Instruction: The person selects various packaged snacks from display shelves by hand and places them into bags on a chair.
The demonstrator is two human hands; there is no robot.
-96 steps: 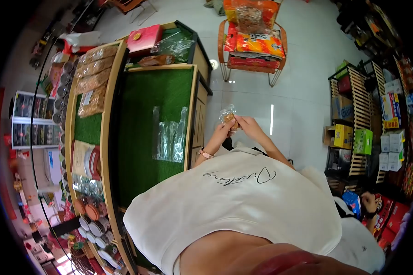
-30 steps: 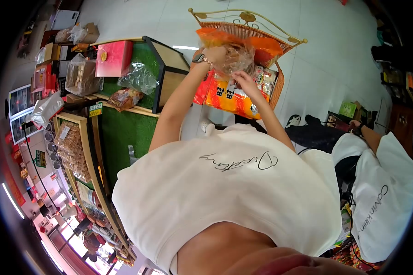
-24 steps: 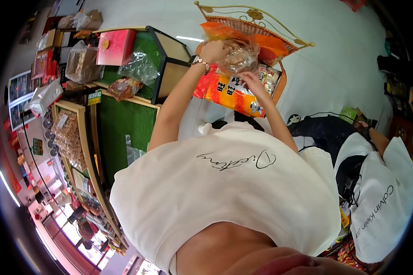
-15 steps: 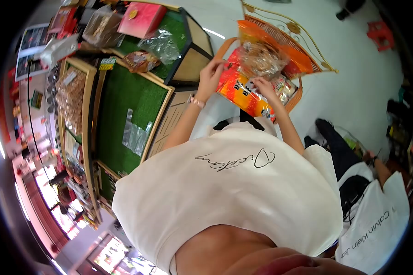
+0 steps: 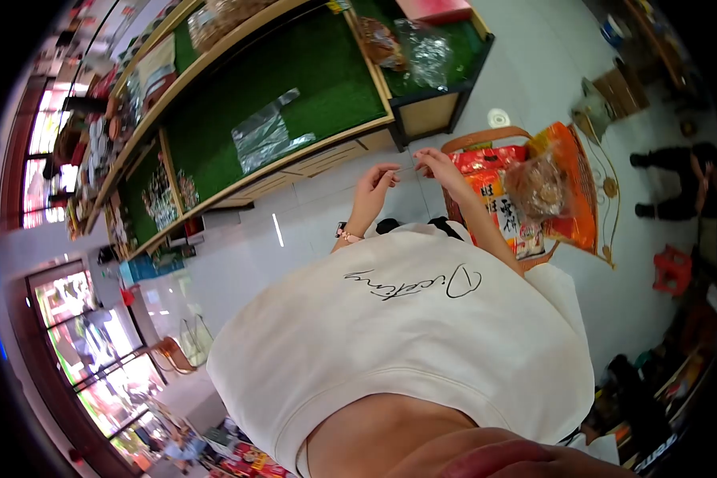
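Observation:
My left hand (image 5: 376,182) hangs in the air above the tiled floor, near the front of the display shelf. Its fingers are loosely bent and apart, with nothing visible in them. Close beside it is my right hand (image 5: 436,165), its fingers also loosely curled and apart, with no object showing. To the right stands a wicker chair (image 5: 589,179) with a gold metal frame. On it lie a red and orange snack bag (image 5: 488,187), an orange plastic bag (image 5: 580,225) and a clear bag of brown food (image 5: 536,189). My right forearm partly covers the snack bag.
A green-lined wooden display shelf (image 5: 327,68) runs along the left and top, with a flat clear plastic bag (image 5: 267,131) and a crumpled one (image 5: 425,54) on it. A red stool (image 5: 672,270) stands at the right. A person's dark-clad legs (image 5: 668,161) are beyond the chair.
Both hands have moved off the packages on the chair and come closer together. The view has turned left, so the chair now sits further right and more of the shelf shows.

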